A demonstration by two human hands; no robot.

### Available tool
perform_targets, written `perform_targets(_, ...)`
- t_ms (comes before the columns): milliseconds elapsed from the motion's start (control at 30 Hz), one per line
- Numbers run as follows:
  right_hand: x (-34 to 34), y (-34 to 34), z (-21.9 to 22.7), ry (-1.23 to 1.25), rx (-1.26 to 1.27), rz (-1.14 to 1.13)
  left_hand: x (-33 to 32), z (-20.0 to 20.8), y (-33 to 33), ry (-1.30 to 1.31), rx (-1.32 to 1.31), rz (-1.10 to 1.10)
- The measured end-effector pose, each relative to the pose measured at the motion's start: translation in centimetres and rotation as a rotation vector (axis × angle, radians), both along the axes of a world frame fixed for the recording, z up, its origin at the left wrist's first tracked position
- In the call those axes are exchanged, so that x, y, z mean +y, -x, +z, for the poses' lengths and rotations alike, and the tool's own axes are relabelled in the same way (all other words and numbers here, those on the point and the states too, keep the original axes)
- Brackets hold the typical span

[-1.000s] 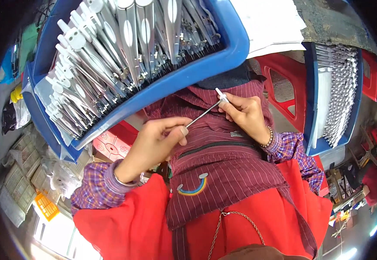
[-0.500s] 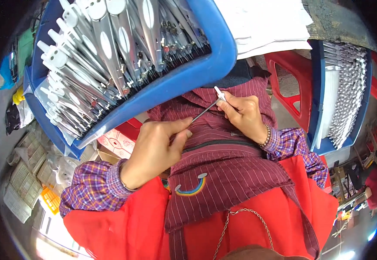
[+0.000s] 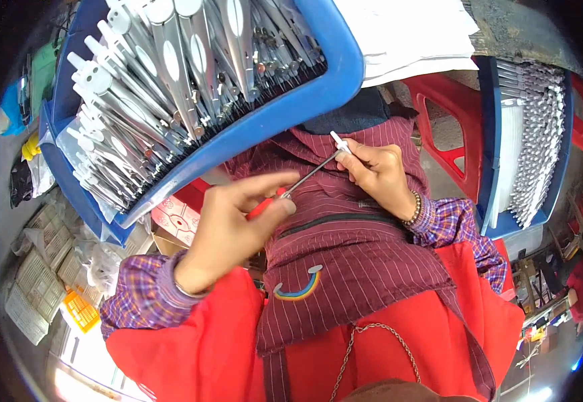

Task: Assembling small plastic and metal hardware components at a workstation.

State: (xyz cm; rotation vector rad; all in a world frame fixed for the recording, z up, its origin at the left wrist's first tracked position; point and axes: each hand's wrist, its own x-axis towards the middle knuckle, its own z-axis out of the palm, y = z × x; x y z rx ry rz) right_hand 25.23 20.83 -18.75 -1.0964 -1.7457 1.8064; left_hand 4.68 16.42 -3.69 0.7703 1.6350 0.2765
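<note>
My left hand [image 3: 228, 218] has its thumb and fingers around a red-handled screwdriver [image 3: 260, 208], its index finger stretched out and slightly blurred. From the handle a thin grey shaft slants up to the right and meets a small white plastic piece [image 3: 338, 140]. Thumb and fingers of my right hand [image 3: 378, 175] pinch this piece, whose narrow end points upward; the rest is hidden in the grip. Whether the screwdriver's tip sits inside the piece I cannot tell. Both hands are over my striped maroon apron [image 3: 358, 258].
A large blue bin [image 3: 271, 120] packed with silver drawing compasses stands at upper left. White paper [image 3: 412, 40] lies beside it. At right are a red stool [image 3: 449, 127] and another blue bin [image 3: 489, 154] holding many white-headed parts. A pink patterned box [image 3: 174, 218] shows below the first bin.
The left fingers have loosened and shifted, and the red handle now shows between them. My right hand keeps its pinch on the white piece, nearly unmoved.
</note>
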Motion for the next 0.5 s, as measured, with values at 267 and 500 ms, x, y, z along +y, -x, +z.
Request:
perform_targets(267,0.0,0.2,-0.2,-0.032,-0.028,0.021,-0.9,-1.5,0.1,0.1,-0.03,0.119)
perform_targets(500,-0.3,0.4,-0.3,-0.019,-0.009,-0.024,0.6,-0.4,-0.5,0.003,0.178,-0.173)
